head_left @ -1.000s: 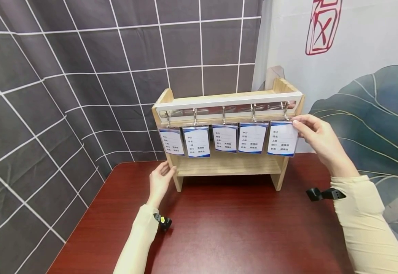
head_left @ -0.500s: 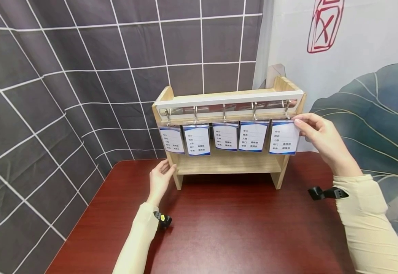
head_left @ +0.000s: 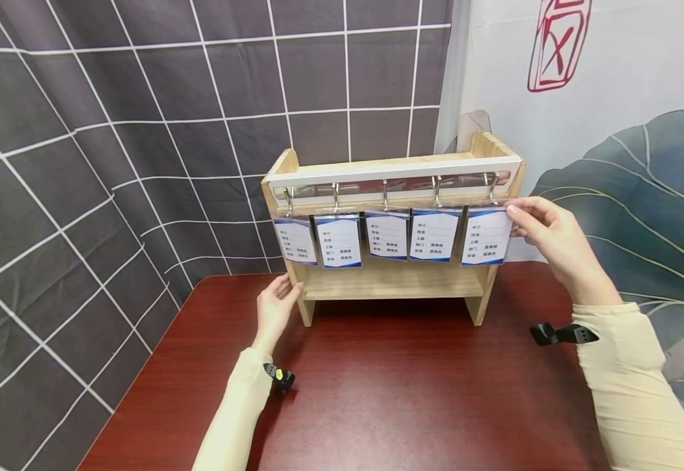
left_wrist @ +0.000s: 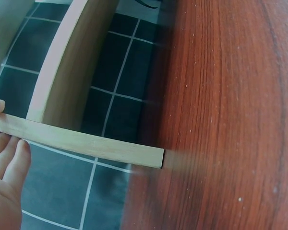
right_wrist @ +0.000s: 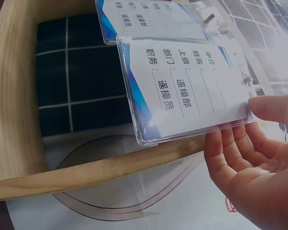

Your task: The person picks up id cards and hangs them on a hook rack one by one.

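Several ID badges in clear plastic sleeves hang in a row from metal hooks on the white rail (head_left: pixel 395 169) of a wooden shelf (head_left: pixel 389 284). At the right end of the row, my right hand (head_left: pixel 556 245) pinches the upper right edge of the rightmost badge (head_left: pixel 486 237), thumb in front and fingers behind, as the right wrist view also shows. That badge (right_wrist: pixel 182 91) hangs below its hook. My left hand (head_left: pixel 274 311) grips the shelf's left side panel (left_wrist: pixel 81 139) low down, with the thumb on one face and the fingers on the other.
The shelf stands on a dark red table (head_left: pixel 389 392), near its back edge. Behind it hang a dark grid-patterned cloth (head_left: pixel 224 85) and a white cloth (head_left: pixel 507 78) with a printed leaf. A black camera is strapped to each wrist.
The view shifts slightly between the first frame and now. My right hand still holds the rightmost badge, which shifts a little at its lower end. My left hand stays on the side panel.
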`<action>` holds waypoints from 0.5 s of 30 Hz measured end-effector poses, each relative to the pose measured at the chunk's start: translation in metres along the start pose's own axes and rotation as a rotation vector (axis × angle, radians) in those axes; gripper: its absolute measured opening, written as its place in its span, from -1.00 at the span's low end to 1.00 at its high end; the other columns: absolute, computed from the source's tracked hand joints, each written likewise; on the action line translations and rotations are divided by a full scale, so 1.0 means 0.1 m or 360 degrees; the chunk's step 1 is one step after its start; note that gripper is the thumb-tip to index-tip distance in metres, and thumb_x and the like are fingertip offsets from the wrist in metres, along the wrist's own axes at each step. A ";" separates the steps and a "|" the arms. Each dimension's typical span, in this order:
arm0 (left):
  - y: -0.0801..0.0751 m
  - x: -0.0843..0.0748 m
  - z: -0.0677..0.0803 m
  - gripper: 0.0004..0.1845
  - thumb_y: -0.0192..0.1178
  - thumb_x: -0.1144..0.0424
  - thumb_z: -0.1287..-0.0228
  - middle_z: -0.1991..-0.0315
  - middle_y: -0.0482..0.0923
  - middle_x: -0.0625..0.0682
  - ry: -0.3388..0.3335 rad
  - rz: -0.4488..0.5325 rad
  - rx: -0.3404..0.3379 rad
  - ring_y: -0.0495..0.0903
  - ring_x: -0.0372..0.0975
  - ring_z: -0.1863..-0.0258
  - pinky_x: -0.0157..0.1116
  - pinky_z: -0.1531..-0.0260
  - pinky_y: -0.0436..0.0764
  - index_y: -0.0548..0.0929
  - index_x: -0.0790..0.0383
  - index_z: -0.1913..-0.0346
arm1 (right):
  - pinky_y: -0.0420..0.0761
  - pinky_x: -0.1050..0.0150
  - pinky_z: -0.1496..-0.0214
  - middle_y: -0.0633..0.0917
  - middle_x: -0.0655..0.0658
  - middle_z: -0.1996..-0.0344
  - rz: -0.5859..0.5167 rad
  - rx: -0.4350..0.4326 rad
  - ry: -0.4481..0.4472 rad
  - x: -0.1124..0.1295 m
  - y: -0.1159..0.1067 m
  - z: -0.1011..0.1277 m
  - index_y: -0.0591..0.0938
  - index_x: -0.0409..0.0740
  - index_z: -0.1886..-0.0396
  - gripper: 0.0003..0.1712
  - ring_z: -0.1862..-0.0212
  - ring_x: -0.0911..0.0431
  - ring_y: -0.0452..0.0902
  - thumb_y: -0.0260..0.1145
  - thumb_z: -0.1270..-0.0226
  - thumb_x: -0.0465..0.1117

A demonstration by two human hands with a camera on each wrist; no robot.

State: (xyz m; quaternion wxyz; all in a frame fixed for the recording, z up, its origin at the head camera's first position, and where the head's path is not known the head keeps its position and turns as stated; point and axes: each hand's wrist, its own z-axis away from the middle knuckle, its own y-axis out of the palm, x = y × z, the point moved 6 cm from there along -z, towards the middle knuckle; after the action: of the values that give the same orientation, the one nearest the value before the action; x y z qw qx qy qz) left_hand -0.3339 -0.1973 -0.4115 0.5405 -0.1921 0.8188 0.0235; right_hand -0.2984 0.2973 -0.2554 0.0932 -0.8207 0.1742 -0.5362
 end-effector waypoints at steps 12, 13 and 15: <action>0.01 0.03 -0.01 -0.59 0.44 0.36 -0.34 -0.07 0.70 0.35 0.0006 -0.0006 0.0003 0.71 0.13 -0.13 -0.13 -0.14 0.71 0.69 0.47 -0.19 | 0.53 0.52 0.16 0.67 0.30 0.25 -0.0055 0.0000 -0.0018 -0.03 -0.01 0.01 0.65 0.22 -0.03 -0.87 0.26 0.36 0.64 0.25 -0.62 -0.09; 0.01 0.03 -0.01 -0.59 0.44 0.36 -0.34 -0.07 0.70 0.35 0.0003 -0.0001 0.0003 0.70 0.13 -0.13 -0.13 -0.14 0.71 0.69 0.47 -0.19 | 0.55 0.56 0.17 0.68 0.30 0.25 -0.0074 0.0000 -0.0028 -0.04 -0.01 0.01 0.66 0.21 -0.02 -0.87 0.27 0.36 0.64 0.25 -0.62 -0.11; 0.01 0.03 -0.01 -0.59 0.44 0.36 -0.34 -0.08 0.70 0.35 0.0002 0.0006 0.0002 0.70 0.13 -0.14 -0.15 -0.14 0.71 0.69 0.47 -0.19 | 0.58 0.61 0.16 0.69 0.28 0.25 -0.0107 0.0002 -0.0045 -0.04 0.00 0.01 0.67 0.18 -0.01 -0.86 0.27 0.35 0.65 0.25 -0.62 -0.14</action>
State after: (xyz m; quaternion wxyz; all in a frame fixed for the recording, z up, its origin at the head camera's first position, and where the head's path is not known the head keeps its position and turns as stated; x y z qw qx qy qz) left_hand -0.3361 -0.1978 -0.4142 0.5402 -0.1903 0.8194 0.0238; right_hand -0.2990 0.2992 -0.2590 0.0780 -0.8335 0.1448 -0.5275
